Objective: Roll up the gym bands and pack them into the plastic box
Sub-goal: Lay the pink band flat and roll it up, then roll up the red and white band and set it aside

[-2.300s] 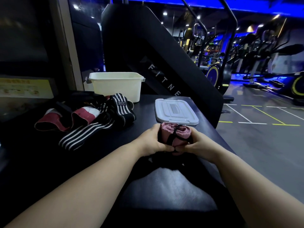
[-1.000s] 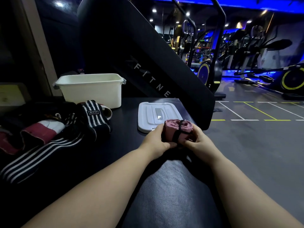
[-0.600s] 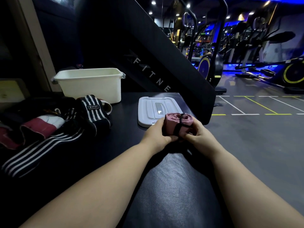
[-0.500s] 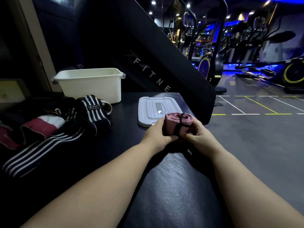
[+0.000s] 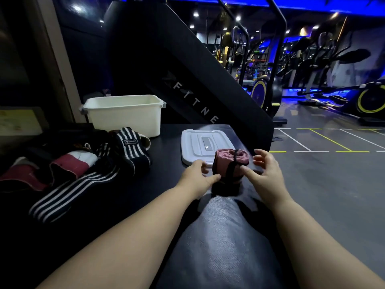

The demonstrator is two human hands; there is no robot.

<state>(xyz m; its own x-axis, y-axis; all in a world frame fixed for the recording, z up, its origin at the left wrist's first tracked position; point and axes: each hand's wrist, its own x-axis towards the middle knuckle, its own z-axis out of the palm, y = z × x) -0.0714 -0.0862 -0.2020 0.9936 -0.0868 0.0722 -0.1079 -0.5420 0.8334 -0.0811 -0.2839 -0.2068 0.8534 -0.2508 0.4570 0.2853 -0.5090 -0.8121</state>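
A rolled band (image 5: pixel 226 158) of dusty pink woven fabric stands on end a little right of the frame's centre, its spiral layers showing at the top. A thin black strap (image 5: pixel 230 171) is cinched round it. It rests on the black tabletop (image 5: pixel 160 180), touching the near edge of a flat, pale grey plastic lid (image 5: pixel 195 142) with moulded ridges and rounded corners.

The left hand (image 5: pixel 196 177) lies at the roll's lower left, its fingers (image 5: pixel 203 163) loosely bent and holding nothing, the thumb tip just at the roll's base. The right hand (image 5: pixel 263 174) is at the roll's right with its fingers (image 5: pixel 259 152) spread wide; one fingertip reaches the strap, the rest are clear of it.

The plastic box (image 5: pixel 125 119), cream, smooth and rectangular with a rolled rim, stands open at upper left of centre. Its inside cannot be seen from this angle. Below and left of it lies a heap of loose bands (image 5: pixel 129 147), dark elastic with white stripes; one carries a small label. Red and white bands (image 5: pixel 73 163) lie further left, running off the edge. The heap's far part is lost in shadow.

In the lower centre the tabletop shows a fine, leather-like grain.
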